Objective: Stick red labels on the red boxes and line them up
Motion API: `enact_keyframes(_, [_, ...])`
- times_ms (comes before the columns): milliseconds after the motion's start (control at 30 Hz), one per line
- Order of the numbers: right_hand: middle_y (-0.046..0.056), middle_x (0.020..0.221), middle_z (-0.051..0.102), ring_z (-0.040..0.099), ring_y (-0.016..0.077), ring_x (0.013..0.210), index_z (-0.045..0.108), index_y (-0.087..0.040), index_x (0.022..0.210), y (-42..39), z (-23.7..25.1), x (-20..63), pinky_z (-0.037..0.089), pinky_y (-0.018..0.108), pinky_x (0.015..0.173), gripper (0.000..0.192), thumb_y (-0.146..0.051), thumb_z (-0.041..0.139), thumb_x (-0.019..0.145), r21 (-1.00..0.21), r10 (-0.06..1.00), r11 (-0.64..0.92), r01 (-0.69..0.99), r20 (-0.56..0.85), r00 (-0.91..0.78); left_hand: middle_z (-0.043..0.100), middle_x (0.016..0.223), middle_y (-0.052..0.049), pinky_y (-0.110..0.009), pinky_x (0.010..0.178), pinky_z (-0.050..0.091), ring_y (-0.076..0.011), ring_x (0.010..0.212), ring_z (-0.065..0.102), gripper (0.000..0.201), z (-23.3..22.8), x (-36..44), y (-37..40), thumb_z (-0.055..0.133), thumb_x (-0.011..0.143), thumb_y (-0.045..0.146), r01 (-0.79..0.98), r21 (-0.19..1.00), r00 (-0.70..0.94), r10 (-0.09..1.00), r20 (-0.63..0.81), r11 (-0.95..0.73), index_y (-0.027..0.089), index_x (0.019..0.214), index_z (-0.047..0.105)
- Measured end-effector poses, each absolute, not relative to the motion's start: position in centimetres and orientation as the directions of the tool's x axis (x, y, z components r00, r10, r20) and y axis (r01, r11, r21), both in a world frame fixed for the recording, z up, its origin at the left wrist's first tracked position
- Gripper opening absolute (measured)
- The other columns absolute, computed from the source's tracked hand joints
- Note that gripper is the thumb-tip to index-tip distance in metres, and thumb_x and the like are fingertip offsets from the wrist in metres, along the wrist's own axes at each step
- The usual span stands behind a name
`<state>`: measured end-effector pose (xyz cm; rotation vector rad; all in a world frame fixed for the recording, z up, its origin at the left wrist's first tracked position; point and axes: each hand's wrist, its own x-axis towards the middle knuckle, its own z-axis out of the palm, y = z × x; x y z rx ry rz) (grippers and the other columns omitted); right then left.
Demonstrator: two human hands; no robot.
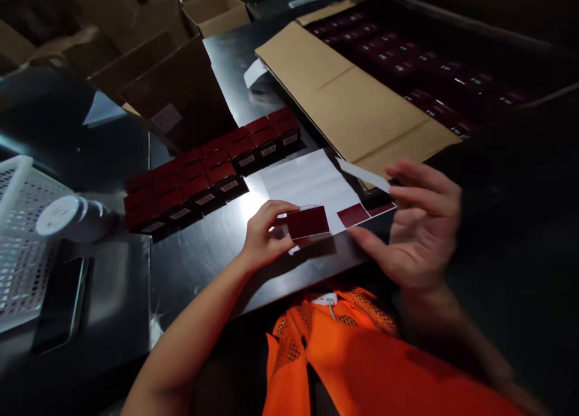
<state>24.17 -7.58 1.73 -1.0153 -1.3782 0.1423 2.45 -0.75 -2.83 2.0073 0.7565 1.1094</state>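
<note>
Dark table [203, 253]: left hand [265, 235] pinches red box [307, 222]; right hand [418, 229] spread, seemingly touching sheet [312, 184].

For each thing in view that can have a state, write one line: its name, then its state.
Left hand: gripping small dark red box.
Right hand: open, fingers spread, holding nothing.
Large brown cardboard carton: flaps open, filled with red boxes.
White label sheet: flat, mostly peeled.

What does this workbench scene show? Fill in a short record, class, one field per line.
left hand: left hand holds small dark red box
right hand: right hand open, touching white sticker sheet
rows on table: dark red boxes
behind: open carton of more boxes
far left: white basket, phone
surface: dark table
</note>
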Motion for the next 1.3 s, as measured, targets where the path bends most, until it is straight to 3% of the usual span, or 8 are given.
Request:
enact_keyframes(167, [0.0,0.086,0.074,0.07,0.0185,0.081,0.075,-0.026,0.091,-8.3,3.2,24.2,0.06,0.031,0.077,0.017,-0.016,0.082,0.08,-0.875,0.779,0.448,0.184,0.483,0.401,0.067,0.107,-0.006,-0.027,0.073,0.062,-0.0179,0.098,0.067,0.045,-2.9,2.5,-0.7,0.082,0.075,0.028,0.086,0.786,0.438,0.731,0.523,-0.613,0.024,0.116,0.065])
enact_keyframes(267, [0.0,0.079,0.075,0.07,0.0157,0.07,0.076,-0.023,0.084,-8.3,3.4,23.8,0.06,0.025,0.065,0.012,-0.026,0.085,0.077,-0.988,0.942,0.149,0.041,0.154,0.298,0.068,0.106,-0.007,-0.029,0.078,0.061,-0.0189,0.099,0.068,0.045,-2.8,2.4,-0.7,0.081,0.076,0.03,0.102,0.711,0.451,0.669,0.591,-0.696,0.025,0.118,0.065])
enact_keyframes(367, [0.002,0.076,0.074,0.069,0.0159,0.065,0.076,-0.021,0.08,-8.0,3.1,23.7,0.059,0.024,0.06,0.017,-0.033,0.087,0.075,-1.0,0.969,-0.013,0.0,-0.012,0.246,0.069,0.105,-0.007,-0.032,0.084,0.06,-0.019,0.097,0.069,0.045,-2.7,2.5,-0.8,0.082,0.076,0.03,0.135,0.656,0.453,0.635,0.626,-0.742,0.024,0.117,0.066])
enact_keyframes(467, [0.002,0.085,0.072,0.07,0.0187,0.077,0.072,-0.024,0.087,-7.5,2.2,23.8,0.062,0.029,0.068,0.028,-0.037,0.09,0.07,-0.993,0.931,0.111,-0.028,0.095,0.352,0.069,0.105,-0.007,-0.031,0.083,0.06,-0.0188,0.097,0.069,0.046,-2.6,2.5,-0.9,0.083,0.074,0.027,0.162,0.663,0.459,0.65,0.605,-0.731,0.024,0.116,0.066])
enact_keyframes(633, [0.006,0.133,0.05,0.062,0.0283,0.116,0.051,-0.033,0.127,-6.7,0.9,22.9,0.06,0.043,0.095,0.091,-0.029,0.099,0.051,-0.97,0.892,0.219,0.105,0.243,0.381,0.069,0.104,-0.006,-0.03,0.077,0.061,-0.018,0.095,0.069,0.044,-2.5,2.6,-1.1,0.082,0.075,0.025,0.182,0.68,0.45,0.675,0.585,-0.71,0.025,0.116,0.066])
enact_keyframes(833, [0.008,0.134,0.044,0.066,0.0217,0.099,0.046,-0.032,0.125,-6.6,1.2,23.1,0.061,0.036,0.079,0.062,-0.024,0.082,0.075,-0.922,0.71,0.275,0.272,0.386,0.589,0.068,0.104,-0.005,-0.028,0.077,0.06,-0.0177,0.095,0.068,0.045,-2.5,2.6,-1.2,0.082,0.073,0.022,0.172,0.702,0.442,0.691,0.572,-0.692,0.024,0.115,0.066])
enact_keyframes(1033, [0.012,0.141,0.043,0.065,0.0272,0.106,0.04,-0.03,0.138,-7.1,0.0,22.5,0.06,0.038,0.082,0.096,-0.032,0.095,0.059,-0.904,0.846,0.182,0.387,0.345,0.407,0.068,0.103,-0.005,-0.03,0.08,0.059,-0.0176,0.095,0.068,0.045,-2.5,2.6,-1.1,0.083,0.073,0.024,0.207,0.669,0.458,0.675,0.578,-0.713,0.023,0.115,0.067])
enact_keyframes(1300, [0.004,0.11,0.063,0.067,0.0214,0.092,0.062,-0.029,0.115,-6.8,0.7,24.0,0.057,0.037,0.085,0.043,-0.024,0.082,0.078,-0.88,0.658,0.339,0.333,0.475,0.584,0.068,0.102,-0.005,-0.027,0.073,0.062,-0.0169,0.091,0.069,0.047,-2.5,2.6,-1.1,0.085,0.072,0.034,0.195,0.715,0.421,0.716,0.557,-0.671,0.023,0.114,0.068])
